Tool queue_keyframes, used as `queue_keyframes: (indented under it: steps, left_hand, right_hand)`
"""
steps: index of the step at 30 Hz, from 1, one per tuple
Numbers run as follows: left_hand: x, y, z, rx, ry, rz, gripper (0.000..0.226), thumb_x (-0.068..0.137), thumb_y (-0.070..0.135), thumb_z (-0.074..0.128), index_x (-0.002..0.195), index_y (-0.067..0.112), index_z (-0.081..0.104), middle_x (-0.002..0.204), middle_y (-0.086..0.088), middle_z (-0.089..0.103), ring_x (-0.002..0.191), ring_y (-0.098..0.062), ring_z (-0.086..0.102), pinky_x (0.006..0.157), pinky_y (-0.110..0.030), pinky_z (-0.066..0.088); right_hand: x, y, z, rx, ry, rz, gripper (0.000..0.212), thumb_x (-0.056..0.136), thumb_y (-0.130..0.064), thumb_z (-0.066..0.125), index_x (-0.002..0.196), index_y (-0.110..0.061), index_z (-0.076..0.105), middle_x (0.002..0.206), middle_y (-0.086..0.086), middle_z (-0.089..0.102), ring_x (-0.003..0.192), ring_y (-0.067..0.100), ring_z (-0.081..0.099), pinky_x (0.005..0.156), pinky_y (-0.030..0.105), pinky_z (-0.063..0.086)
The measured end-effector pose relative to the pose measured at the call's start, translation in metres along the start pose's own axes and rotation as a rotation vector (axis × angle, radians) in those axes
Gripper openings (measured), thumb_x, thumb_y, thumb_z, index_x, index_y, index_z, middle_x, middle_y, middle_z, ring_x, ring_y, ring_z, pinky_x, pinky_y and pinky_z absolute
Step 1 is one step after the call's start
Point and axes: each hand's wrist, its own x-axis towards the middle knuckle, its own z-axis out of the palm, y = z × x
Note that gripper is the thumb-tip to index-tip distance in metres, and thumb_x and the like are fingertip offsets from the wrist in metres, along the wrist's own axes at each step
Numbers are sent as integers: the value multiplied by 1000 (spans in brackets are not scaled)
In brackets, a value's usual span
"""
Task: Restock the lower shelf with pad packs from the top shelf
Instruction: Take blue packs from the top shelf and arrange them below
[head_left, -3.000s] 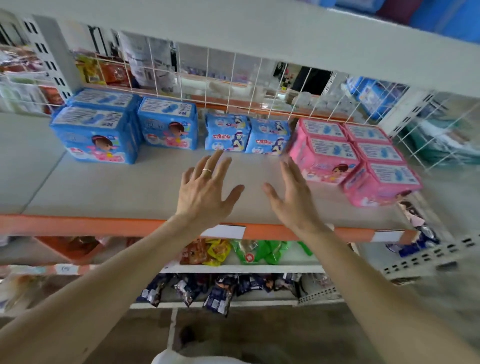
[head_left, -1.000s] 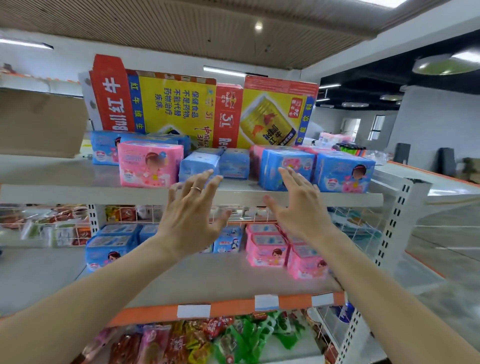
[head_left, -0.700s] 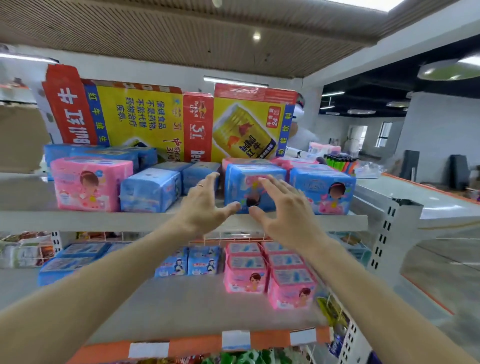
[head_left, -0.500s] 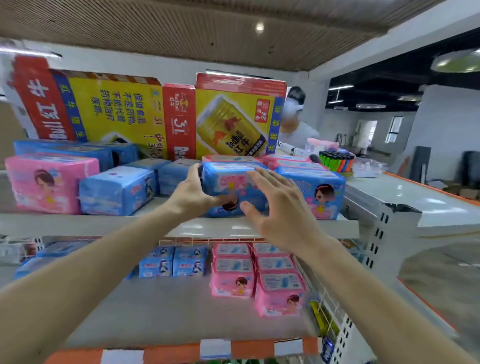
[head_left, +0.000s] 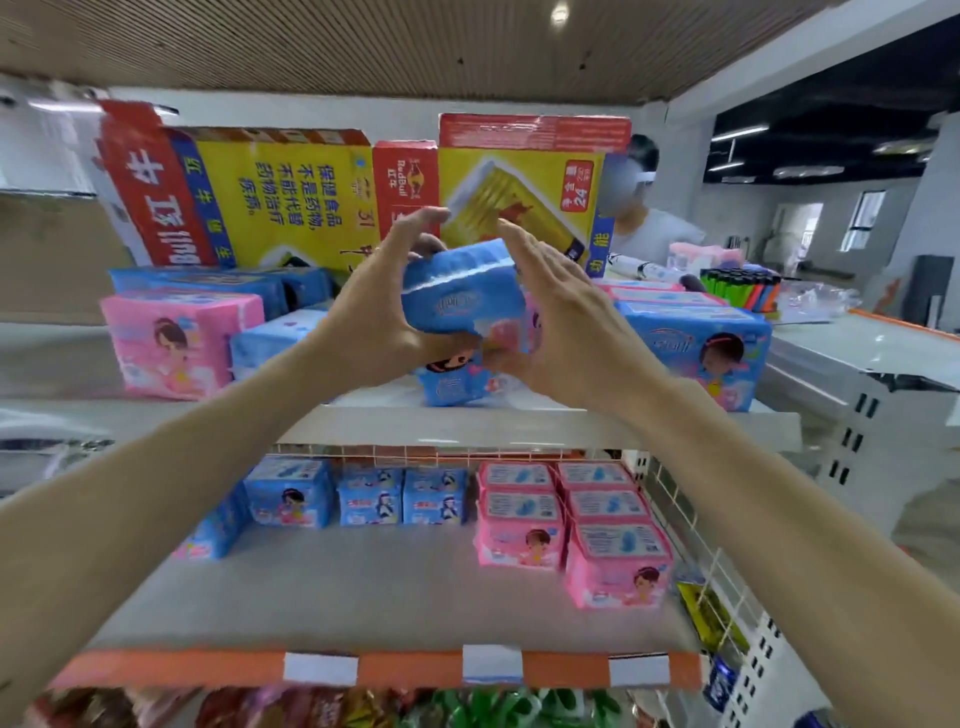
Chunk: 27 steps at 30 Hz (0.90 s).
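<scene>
Your view is bright, evenly lit by a ceiling lamp (head_left: 559, 13); glare sits on the far right surface (head_left: 878, 343). Motion blur softens the blue pack (head_left: 457, 301), and the wide lens bends the edges.

Drink cartons (head_left: 291, 208) behind, desk (head_left: 857, 348) at right, snack packets (head_left: 467, 709) beneath.
Cartons propped upright, yellow faces with red ends. Past their right edge, a person in a white top (head_left: 649, 231). On the pale desk, a cluster of small green and orange items (head_left: 740, 286). Overhead, slatted ceiling (head_left: 311, 47) with one round lamp (head_left: 559, 13).
</scene>
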Motion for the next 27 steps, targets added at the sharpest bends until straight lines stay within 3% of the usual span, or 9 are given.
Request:
queue_keyframes:
  steps: [2, 5, 10, 13, 15, 17, 20, 22, 27]
  left_hand:
    - [-4, 3, -12, 147, -100, 111, 99, 65, 46, 85, 147, 33, 31, 126, 4, 50, 119, -13, 52, 101, -28, 46]
    - [-11, 2, -24, 190, -85, 148, 102, 67, 47, 84, 151, 27, 29, 133, 0, 49, 123, -15, 49, 103, -23, 40]
    - [-45, -23, -41, 54, 107, 42, 103, 70, 52, 84, 151, 22, 27, 147, 0, 36, 134, -13, 41, 110, -39, 41]
    - [-67, -36, -41, -102, 101, -214, 110, 65, 46, 85, 152, 24, 22, 147, 1, 39, 132, -9, 44, 109, -31, 41]
    - [-77, -40, -37, -185, 104, -265, 101, 67, 38, 81, 150, 19, 27, 138, 4, 49, 126, -7, 51, 112, -32, 42]
    - [-81, -37, -33, -289, 114, -268, 87, 72, 32, 77, 146, 15, 34, 133, 6, 55, 125, -6, 54, 114, -34, 40]
    - [-84, -19, -27, -500, 71, -247, 64, 86, 20, 65, 143, 10, 38, 133, -6, 60, 124, -16, 59, 107, -39, 47]
    - [-89, -11, -25, -644, 86, -235, 55, 92, 10, 59, 141, 0, 36, 121, -4, 68, 111, -14, 66, 94, -32, 54]
    - [-123, -10, -31, -679, 76, -313, 48, 91, 15, 64, 136, 6, 48, 107, 1, 76, 99, -14, 72, 82, -25, 56]
  right_hand:
    - [10, -11, 0, -55, -63, -53, 115, 74, -45, 83, 159, -26, 8, 160, 2, 31, 141, 25, 38, 107, 47, 42]
    - [21, -19, -2, -83, -105, -52, 108, 71, -49, 84, 157, -29, 21, 139, 2, 44, 118, 27, 54, 91, 48, 51]
    - [16, -31, 10, 19, 110, -15, 91, 69, -40, 88, 145, -19, 43, 123, 2, 46, 108, 23, 53, 94, 41, 49]
    - [10, -33, 11, 252, 265, 148, 81, 69, -34, 90, 138, -21, 48, 118, -2, 48, 104, 14, 54, 89, 28, 48]
    - [3, -36, 12, 537, 344, 210, 61, 71, -28, 89, 122, -36, 55, 110, -7, 59, 82, -3, 61, 68, 18, 52]
    - [-7, -43, 14, 813, 390, 261, 51, 74, -20, 86, 115, -37, 61, 95, -11, 67, 58, -6, 60, 51, 9, 45]
    - [-24, -56, 26, 1080, 375, 349, 57, 68, -36, 89, 118, -22, 67, 98, -5, 73, 84, 8, 70, 73, 23, 57]
    - [-37, -64, 39, 1162, 332, 413, 64, 57, -54, 90, 110, -23, 70, 104, 4, 73, 98, 19, 70, 88, 34, 57]
    - [-83, -87, 68, 1040, 210, 557, 56, 58, -78, 75, 104, -46, 71, 109, -12, 74, 106, 6, 68, 97, 42, 49]
